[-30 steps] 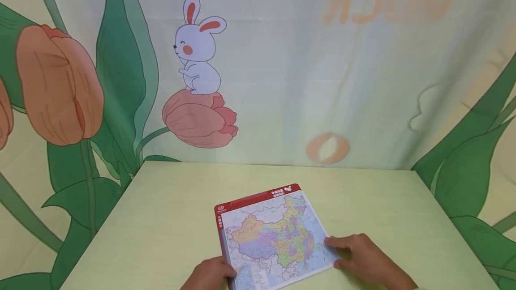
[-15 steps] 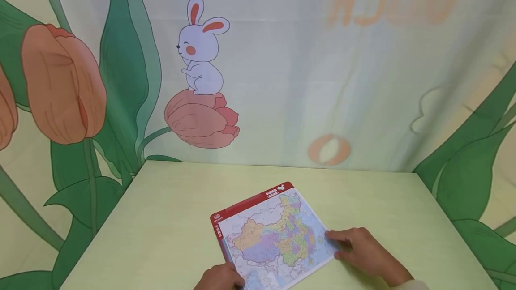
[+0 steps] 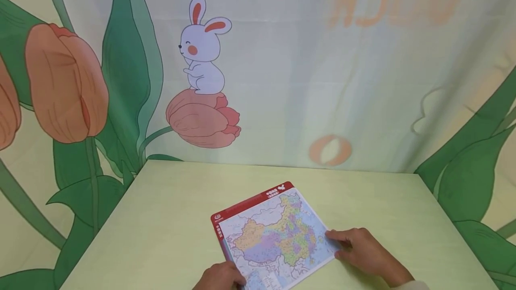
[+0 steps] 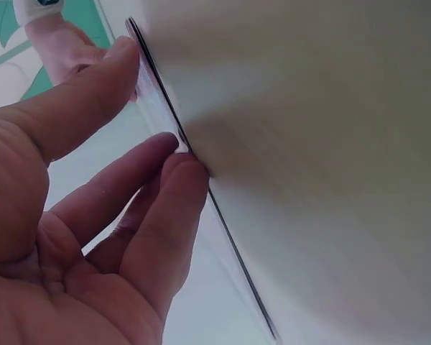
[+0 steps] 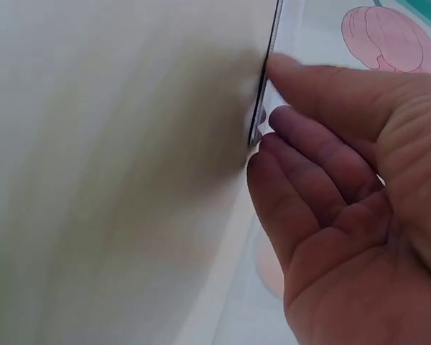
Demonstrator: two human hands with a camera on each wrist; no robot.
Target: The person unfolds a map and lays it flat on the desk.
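A thin square map board (image 3: 270,236) with a red border along two sides and a coloured map of China sits at the front middle of the table, turned at an angle. My left hand (image 3: 221,276) grips its lower left edge, the thumb over the rim. In the left wrist view the board's edge (image 4: 226,224) shows as a dark line under the curled fingers (image 4: 174,208). On the opposite side, my right hand (image 3: 364,252) holds the right corner between forefinger and thumb. The right wrist view shows thumb and bent fingertips at the board's edge (image 5: 262,93).
A pale yellow-green table (image 3: 173,209) extends around the board on all sides in view. Behind it hangs a printed curtain (image 3: 274,66) with a white rabbit, tulips and large leaves. A light sleeve (image 3: 412,285) covers the right wrist.
Since a second ago the board has turned a little counter-clockwise, its upper left corner dropping. The left hand shifted slightly right, the right hand slightly upward. Over the last half second, almost no movement.
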